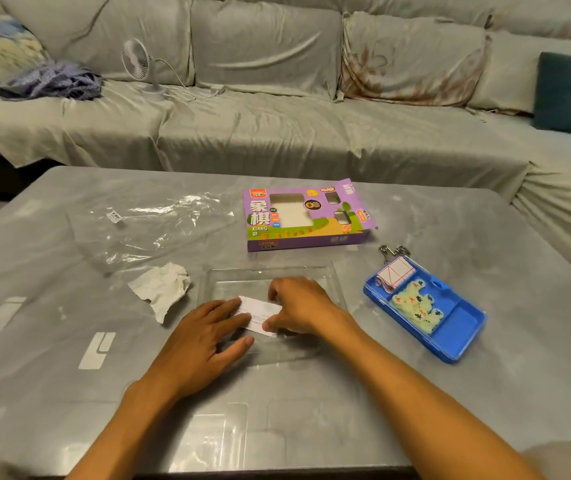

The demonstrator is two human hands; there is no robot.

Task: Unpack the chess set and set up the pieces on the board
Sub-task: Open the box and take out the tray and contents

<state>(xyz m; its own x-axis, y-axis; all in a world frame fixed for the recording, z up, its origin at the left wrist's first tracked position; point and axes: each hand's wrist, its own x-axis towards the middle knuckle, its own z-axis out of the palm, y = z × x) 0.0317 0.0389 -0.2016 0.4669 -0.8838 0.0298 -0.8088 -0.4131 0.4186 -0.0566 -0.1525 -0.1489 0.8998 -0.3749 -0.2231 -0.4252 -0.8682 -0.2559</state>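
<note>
**Holding the slip over the clear tray**

Pressing down with my left hand (208, 336), fingers straight and spread, I rest its fingertips on the left end of a white paper slip (261, 315). My right hand (299, 306) pinches the slip's right end, thumb under its near edge and fingers curled over the far edge. The slip lies on a clear plastic tray (329, 282) in the middle of the grey tabletop (415, 393).

Taking the tray as my landmark: just to its right sits the open blue case (450, 344), tilted, with pale round chess pieces (415, 303) heaped in its middle and the rolled paper board (393, 273), marked with red lines, at its far end. Metal clips (393, 251) lie at that far end of the case. Behind the tray, touching or nearly touching its far edge, lies the purple box (305, 216), its right flap open. Just left of the tray is a crumpled white paper (163, 289), and beyond that, farther left and back, a clear plastic bag (152, 223). Well behind everything runs the sofa (277, 126), with a small fan (138, 64) standing on its seat.
</note>
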